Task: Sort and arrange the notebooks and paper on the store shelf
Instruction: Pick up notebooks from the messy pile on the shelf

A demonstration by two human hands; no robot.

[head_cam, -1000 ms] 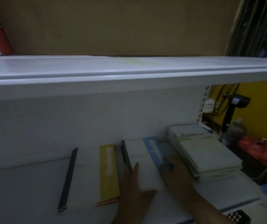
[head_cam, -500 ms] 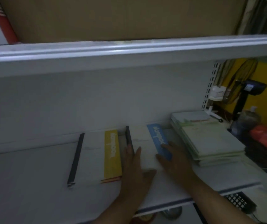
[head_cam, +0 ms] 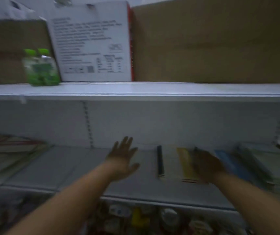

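The white shelf (head_cam: 68, 167) crosses mid-frame, with the left hand (head_cam: 122, 158) spread and released at centre. The right hand (head_cam: 205, 165) (badly blurred) covers the yellow notebook (head_cam: 184, 161); I cannot tell its grip.

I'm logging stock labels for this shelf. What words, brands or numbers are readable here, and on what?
Nothing can be read; the frame is motion-blurred.
white box: printed lines and a table, too blurred to read.
green-capped bottles: label too blurred.
yellow notebook strip: no lettering legible.
blue notebook strip: no lettering legible.
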